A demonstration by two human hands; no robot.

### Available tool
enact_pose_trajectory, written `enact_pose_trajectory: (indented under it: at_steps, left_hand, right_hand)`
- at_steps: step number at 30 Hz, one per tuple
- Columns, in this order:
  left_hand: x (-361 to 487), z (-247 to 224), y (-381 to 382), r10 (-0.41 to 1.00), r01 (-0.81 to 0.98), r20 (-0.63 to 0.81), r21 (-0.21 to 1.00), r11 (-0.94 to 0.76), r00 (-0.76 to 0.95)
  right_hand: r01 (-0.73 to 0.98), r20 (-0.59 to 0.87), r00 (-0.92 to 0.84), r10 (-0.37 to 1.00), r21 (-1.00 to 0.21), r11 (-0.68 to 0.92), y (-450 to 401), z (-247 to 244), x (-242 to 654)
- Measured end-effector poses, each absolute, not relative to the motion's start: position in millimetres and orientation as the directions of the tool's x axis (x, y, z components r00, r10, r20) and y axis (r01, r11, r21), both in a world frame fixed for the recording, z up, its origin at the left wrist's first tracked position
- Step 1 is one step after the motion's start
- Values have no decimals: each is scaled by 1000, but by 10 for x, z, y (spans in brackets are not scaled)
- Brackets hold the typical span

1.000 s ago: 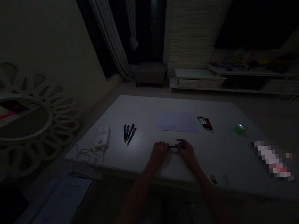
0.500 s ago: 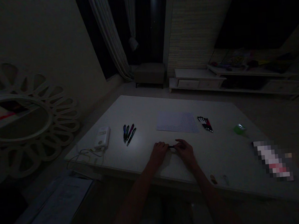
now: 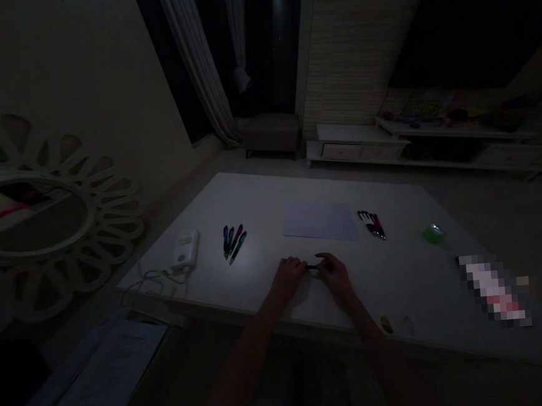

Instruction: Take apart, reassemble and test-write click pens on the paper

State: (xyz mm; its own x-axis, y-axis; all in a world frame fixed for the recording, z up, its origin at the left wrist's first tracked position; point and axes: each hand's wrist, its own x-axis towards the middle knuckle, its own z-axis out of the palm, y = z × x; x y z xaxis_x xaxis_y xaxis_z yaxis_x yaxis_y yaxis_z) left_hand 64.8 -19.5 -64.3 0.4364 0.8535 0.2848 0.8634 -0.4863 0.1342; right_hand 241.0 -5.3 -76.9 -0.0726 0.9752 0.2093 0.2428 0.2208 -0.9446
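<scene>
Between my hands, low over the near part of the white table, is a slim dark pen (image 3: 312, 267), lying roughly level. My left hand (image 3: 290, 275) is closed on its left end, fingers curled with the knuckles up. At the other end my right hand (image 3: 333, 270) pinches the pen, its index finger arched above. Only the short middle of the pen shows; both ends are hidden by fingers. Ahead of my hands lies a sheet of paper (image 3: 320, 220) covered in a fine pattern or writing, too dim to read.
Several pens (image 3: 233, 242) lie fanned to the left, and another group (image 3: 372, 224) lies right of the paper. A white box with cables (image 3: 185, 250) stands at the table's left. Rightward are a green tape roll (image 3: 433, 234), a blurred-out item (image 3: 494, 292) and small pieces (image 3: 386, 324) near the edge.
Both hands keep their hold on the pen in nearly the same place. The right fingers have shifted very slightly. The picture is a little dimmer.
</scene>
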Motion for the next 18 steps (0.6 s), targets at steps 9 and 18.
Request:
enact_pose_trajectory:
  at_steps: [9, 18]
  left_hand:
    - [651, -670, -192, 843, 858, 317, 140, -495, 435]
    - [646, -636, -210, 823, 855, 364, 119, -505, 435]
  right_hand:
    - [287, 217, -70, 974, -930, 228, -39, -746, 2423]
    - [283, 182, -62, 981, -940, 192, -29, -708, 2433]
